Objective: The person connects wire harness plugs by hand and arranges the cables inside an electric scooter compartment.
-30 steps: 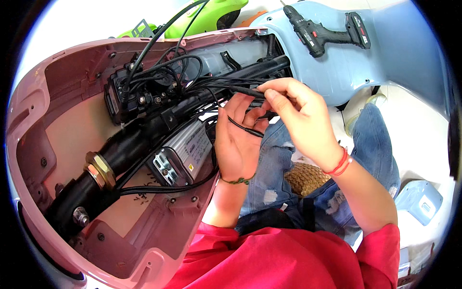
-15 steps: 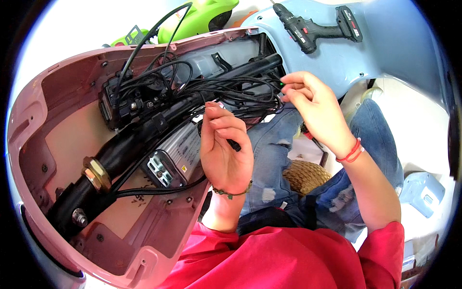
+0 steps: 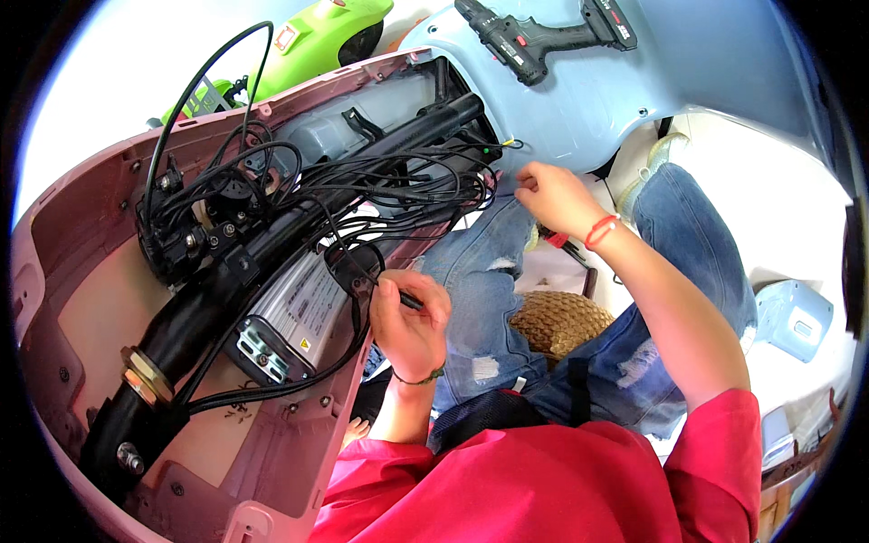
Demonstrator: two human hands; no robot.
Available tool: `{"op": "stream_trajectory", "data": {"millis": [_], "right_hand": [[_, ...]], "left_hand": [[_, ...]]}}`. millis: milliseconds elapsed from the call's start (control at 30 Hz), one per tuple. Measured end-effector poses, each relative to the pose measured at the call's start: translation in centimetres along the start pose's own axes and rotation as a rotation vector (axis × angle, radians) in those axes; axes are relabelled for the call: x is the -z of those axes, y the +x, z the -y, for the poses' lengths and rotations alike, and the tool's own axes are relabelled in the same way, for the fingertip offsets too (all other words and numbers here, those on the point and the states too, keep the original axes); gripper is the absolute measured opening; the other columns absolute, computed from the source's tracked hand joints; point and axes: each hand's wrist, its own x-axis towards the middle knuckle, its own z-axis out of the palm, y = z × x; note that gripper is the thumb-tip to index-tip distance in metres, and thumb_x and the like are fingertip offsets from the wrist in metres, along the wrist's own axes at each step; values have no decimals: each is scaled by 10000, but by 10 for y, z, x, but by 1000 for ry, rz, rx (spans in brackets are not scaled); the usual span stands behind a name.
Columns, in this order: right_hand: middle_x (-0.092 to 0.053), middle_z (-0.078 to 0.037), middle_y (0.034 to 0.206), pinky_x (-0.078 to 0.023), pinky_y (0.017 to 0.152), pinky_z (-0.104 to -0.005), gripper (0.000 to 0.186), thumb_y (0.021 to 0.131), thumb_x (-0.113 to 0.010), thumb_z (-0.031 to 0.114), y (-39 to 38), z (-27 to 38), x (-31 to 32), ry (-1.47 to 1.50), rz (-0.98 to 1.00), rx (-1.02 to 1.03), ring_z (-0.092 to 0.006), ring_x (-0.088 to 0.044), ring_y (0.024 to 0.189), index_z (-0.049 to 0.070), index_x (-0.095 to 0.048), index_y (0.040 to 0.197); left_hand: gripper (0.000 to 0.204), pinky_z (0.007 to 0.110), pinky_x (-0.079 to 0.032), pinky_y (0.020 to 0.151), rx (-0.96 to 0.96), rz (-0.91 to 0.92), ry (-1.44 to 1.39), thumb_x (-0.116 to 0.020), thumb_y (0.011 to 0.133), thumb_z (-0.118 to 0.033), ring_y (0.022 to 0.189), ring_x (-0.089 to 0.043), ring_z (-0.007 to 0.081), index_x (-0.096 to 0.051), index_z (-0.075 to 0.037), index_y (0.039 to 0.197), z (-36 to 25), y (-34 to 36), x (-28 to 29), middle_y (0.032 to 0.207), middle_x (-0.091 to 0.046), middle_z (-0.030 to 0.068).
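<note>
Black, rubbery-looking cable end [image 3: 412, 300] sits pinched in the left hand [image 3: 412, 330], seen from the head, to the right of the silver box [image 3: 303, 312]. We judge it light and bendy, best held by its stiffer tip. Near the cable bundle [image 3: 421, 192], the right hand [image 3: 559, 201] curls; we cannot tell whether it grips anything. Fingers partly hide the cable end, and we cannot trace its run.

Pale floor [image 3: 765, 208], brightly lit — brown wooden piece [image 3: 773, 510], lower right.

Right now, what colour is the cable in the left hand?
The cable is black; head view shows it.
</note>
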Motion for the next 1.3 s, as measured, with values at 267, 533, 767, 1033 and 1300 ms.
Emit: {"op": "stream_trajectory", "data": {"millis": [267,533,767,1033,1300], "right_hand": [[-601,-27,1040,-473,871,-324,381,872,-635,267,11,29,-16,1068,358,-353,-147,-604,961,89,-537,1194],[-620,-16,934,-424,712,-248,496,859,-673,433,-35,61,-30,886,351,-433,-88,-539,818,12,-633,1119],[-638,-12,808,-437,626,-243,252,851,-707,223,-33,80,-44,1009,-20,-287,-77,-533,715,-10,-672,942],[-662,-58,903,-475,647,-258,204,820,-693,58,-55,100,-13,711,-241,334,-140,-618,764,38,-631,1013],[-682,-92,1006,-509,697,-273,184,813,-689,-6,-69,112,3,798,-165,474,-155,-631,795,14,-617,981]], "left_hand": [[374,277,-274,509,-9,-158,142,-300,1030,-343,490,-323,123,-490,-80,844,12,-1,-2,597,-417,24],[384,279,-276,515,-79,-180,126,-302,1027,-360,510,-337,132,-491,-70,858,16,4,-6,599,-413,38],[413,290,-304,542,-63,-152,16,-281,1024,-377,537,-362,152,-498,-65,863,9,4,-17,641,-448,53],[498,283,-322,601,-265,-26,-136,-236,1033,-438,623,-393,137,-498,-55,853,-26,10,-36,700,-440,41],[479,280,-317,607,-270,7,-179,-250,1039,-433,600,-354,118,-374,-116,701,-40,25,-47,643,-378,4]]}}
